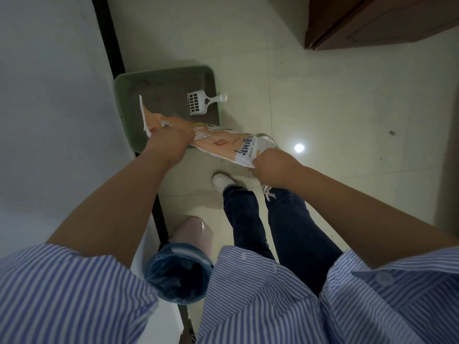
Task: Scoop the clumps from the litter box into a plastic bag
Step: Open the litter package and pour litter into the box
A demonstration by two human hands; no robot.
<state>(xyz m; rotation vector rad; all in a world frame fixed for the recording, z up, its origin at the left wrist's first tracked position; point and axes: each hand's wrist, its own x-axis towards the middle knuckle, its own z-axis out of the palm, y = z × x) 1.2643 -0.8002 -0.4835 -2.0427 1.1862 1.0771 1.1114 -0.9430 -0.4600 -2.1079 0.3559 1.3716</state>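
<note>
We hold orange-white sack [223,142] flat over near edge of green litter box [124,95]. Our left hand [169,142] grips sack's open end, fingers curled; our right hand [270,165] pinches other end. White scoop [198,103] lies in grey litter, handle over rim. Bin with blue bag [178,271] stands near our feet, by wall.

Single view only, from head height, looking forward and steeply down along both arms to the tiled floor [323,100]. Wide-angle, edges bowed. Striped shirt [248,306] nearest at the bottom edge, hands mid-frame, green litter box [119,95] farther off beyond them, wall [49,83] running up the left side
</note>
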